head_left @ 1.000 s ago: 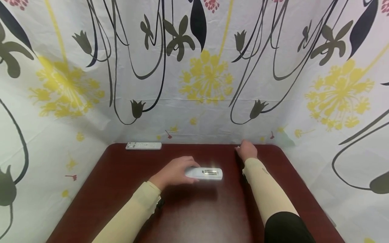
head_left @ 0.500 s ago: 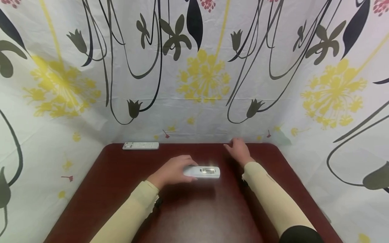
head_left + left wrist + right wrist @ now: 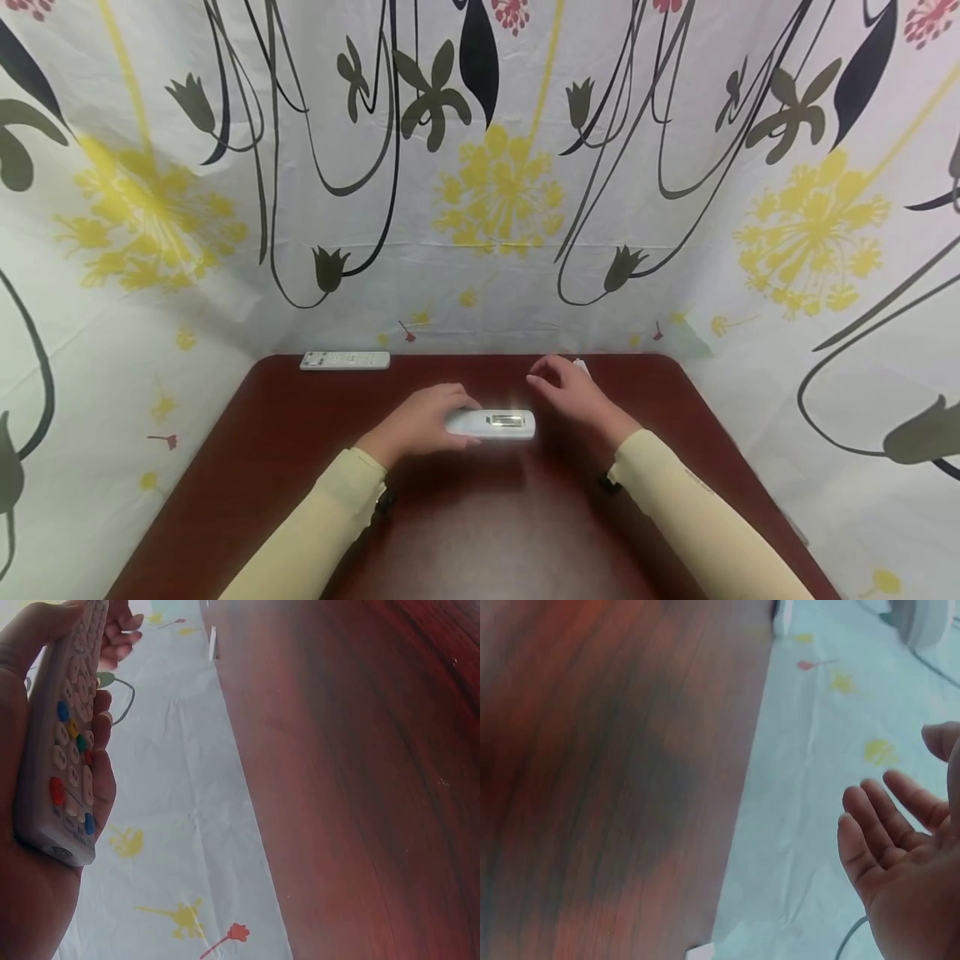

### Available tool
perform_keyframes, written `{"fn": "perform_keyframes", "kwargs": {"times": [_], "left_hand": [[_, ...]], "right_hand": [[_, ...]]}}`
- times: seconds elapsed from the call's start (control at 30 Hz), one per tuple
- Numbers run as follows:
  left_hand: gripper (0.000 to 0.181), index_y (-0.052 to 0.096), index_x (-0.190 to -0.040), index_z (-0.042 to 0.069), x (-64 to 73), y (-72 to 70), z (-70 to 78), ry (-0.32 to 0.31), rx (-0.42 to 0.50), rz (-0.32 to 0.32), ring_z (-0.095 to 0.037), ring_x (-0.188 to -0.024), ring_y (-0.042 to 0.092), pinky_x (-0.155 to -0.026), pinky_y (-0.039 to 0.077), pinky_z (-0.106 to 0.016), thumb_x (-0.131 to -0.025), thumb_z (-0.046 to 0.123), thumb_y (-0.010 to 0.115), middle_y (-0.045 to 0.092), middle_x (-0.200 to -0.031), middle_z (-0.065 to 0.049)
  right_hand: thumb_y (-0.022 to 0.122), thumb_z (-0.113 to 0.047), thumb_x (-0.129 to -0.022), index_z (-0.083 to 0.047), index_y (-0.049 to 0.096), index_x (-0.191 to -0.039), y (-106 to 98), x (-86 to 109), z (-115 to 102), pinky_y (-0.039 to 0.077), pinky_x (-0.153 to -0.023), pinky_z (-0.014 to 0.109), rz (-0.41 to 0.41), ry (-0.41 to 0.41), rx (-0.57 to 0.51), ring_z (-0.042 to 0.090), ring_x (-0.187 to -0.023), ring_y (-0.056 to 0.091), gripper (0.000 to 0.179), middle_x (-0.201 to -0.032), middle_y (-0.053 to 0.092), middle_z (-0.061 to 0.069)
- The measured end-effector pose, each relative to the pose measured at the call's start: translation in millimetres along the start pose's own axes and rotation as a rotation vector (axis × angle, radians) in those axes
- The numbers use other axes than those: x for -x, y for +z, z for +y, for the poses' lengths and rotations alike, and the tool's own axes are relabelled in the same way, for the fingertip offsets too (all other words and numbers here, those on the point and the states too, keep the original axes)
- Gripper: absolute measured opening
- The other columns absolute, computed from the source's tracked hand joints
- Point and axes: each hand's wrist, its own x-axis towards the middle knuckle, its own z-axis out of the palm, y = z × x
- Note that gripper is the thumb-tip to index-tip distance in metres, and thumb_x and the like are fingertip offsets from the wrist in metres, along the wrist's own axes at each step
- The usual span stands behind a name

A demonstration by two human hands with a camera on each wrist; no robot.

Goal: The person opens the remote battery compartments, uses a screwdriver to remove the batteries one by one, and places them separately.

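My left hand grips a white remote control above the middle of the table, its back turned up. An uncovered battery compartment with a bright, silvery inside shows near the far end. From below, in the left wrist view, the remote's coloured buttons are visible. To the right of the remote is my right hand, fingers loosely bent and apart from it; its palm is bare in the right wrist view. Partly behind that hand, a small white piece lies at the table's back edge.
A second white remote control lies along the back edge of the dark red wooden table, on the left. Floral-patterned white cloth hangs behind the table and along both sides.
My right hand has come away from the back edge, moving left and nearer the held remote. The small white piece now shows where the hand was. My left hand holds the remote nearly still.
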Motion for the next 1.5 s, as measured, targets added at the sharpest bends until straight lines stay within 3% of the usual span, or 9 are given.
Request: {"fn": "perform_keyframes", "kwargs": {"times": [0.17, 0.3, 0.4, 0.6, 0.83, 1.17, 1.5], "left_hand": [[0.044, 0.078, -0.126, 0.03, 0.2, -1.5, 0.5, -0.015, 0.016, 0.003, -0.008, -0.097, 0.06, -0.085, 0.054, -0.031, -0.089, 0.053, 0.09, 0.065, -0.11, 0.017], [0.045, 0.078, -0.127, 0.031, 0.7, -2.7, 1.1, -0.03, 0.024, 0.0, -0.008, -0.098, 0.06, -0.086, 0.055, -0.031, -0.089, 0.053, 0.091, 0.065, -0.111, 0.017], [0.045, 0.078, -0.127, 0.031, 1.8, -4.4, 1.2, -0.039, 0.026, -0.004, -0.008, -0.099, 0.06, -0.086, 0.054, -0.032, -0.09, 0.054, 0.09, 0.065, -0.112, 0.017], [0.044, 0.078, -0.126, 0.031, 4.2, -5.9, -0.3, -0.044, 0.03, -0.006, -0.008, -0.099, 0.06, -0.087, 0.055, -0.032, -0.09, 0.054, 0.09, 0.066, -0.112, 0.017], [0.043, 0.078, -0.125, 0.031, 3.9, -7.1, -0.7, -0.035, 0.01, 0.01, -0.008, -0.1, 0.06, -0.089, 0.054, -0.032, -0.089, 0.051, 0.091, 0.066, -0.112, 0.017], [0.042, 0.078, -0.126, 0.032, 3.6, -6.5, 0.3, -0.042, 0.015, 0.006, -0.007, -0.099, 0.06, -0.088, 0.054, -0.031, -0.09, 0.049, 0.091, 0.065, -0.111, 0.018], [0.043, 0.078, -0.126, 0.029, 0.6, -5.5, 3.2, -0.018, 0.008, 0.006, -0.008, -0.098, 0.06, -0.087, 0.054, -0.031, -0.09, 0.049, 0.091, 0.065, -0.11, 0.016]], "right_hand": [[0.07, -0.047, -0.109, -0.023, 0.071, -0.126, -1.2, 15.0, -10.9, 0.055, -0.098, 0.048, -0.023, -0.025, -0.031, 0.02, -0.108, 0.065, 0.029, -0.121, 0.07, -0.004], [0.071, -0.049, -0.108, -0.02, 0.071, -0.131, -1.4, 23.6, -16.7, 0.055, -0.103, 0.05, -0.044, -0.064, -0.038, 0.018, -0.115, 0.065, 0.037, -0.125, 0.068, -0.007], [0.075, -0.046, -0.107, -0.016, 0.071, -0.133, 0.0, 28.1, -20.9, 0.057, -0.1, 0.045, -0.071, -0.135, -0.046, 0.016, -0.113, 0.067, 0.039, -0.124, 0.069, -0.004], [0.086, -0.039, -0.1, -0.025, 0.069, -0.131, 6.0, 33.7, -28.4, 0.059, -0.095, 0.035, -0.116, -0.25, -0.045, 0.014, -0.108, 0.067, 0.039, -0.123, 0.068, -0.004], [0.09, -0.043, -0.095, -0.026, 0.067, -0.133, 13.6, 37.3, -33.9, 0.059, -0.094, 0.033, -0.18, -0.247, -0.1, 0.015, -0.112, 0.063, 0.048, -0.128, 0.065, -0.004], [0.093, -0.049, -0.09, -0.031, 0.072, -0.13, 21.3, 34.0, -42.6, 0.058, -0.089, 0.031, -0.182, -0.298, 0.035, 0.009, -0.109, 0.06, 0.049, -0.122, 0.061, -0.015], [0.091, -0.047, -0.092, -0.03, 0.072, -0.128, 22.4, 36.4, -49.6, 0.058, -0.088, 0.03, -0.173, -0.288, 0.087, 0.008, -0.106, 0.059, 0.044, -0.118, 0.059, -0.016]]}}
